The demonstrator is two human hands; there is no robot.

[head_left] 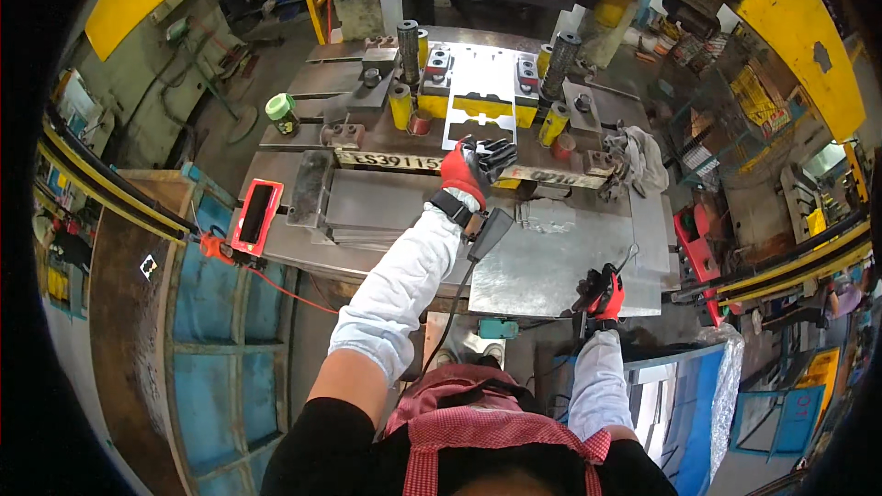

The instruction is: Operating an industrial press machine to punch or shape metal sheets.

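My left hand (476, 171), in a red and black glove, reaches over the front of the press die with its fingers stretched out and nothing seen in them. Just beyond the fingertips lies a bright metal sheet with cutouts (482, 83) on the die; whether they touch is hard to tell. A black strap circles the left wrist, and a dark wedge-shaped piece on a cable (491, 235) hangs beside it. My right hand (602, 296), gloved alike, is closed at the front edge of the table around a thin metal hook (629, 257), whose tip points away from me.
A stack of flat metal sheets (381, 207) lies left of my left forearm, beside a steel block (312, 188). Guide posts (409, 50) flank the die. Grey rags (638, 161) lie right. A red-framed phone-like object (257, 216) and a green-lidded jar (281, 113) are left.
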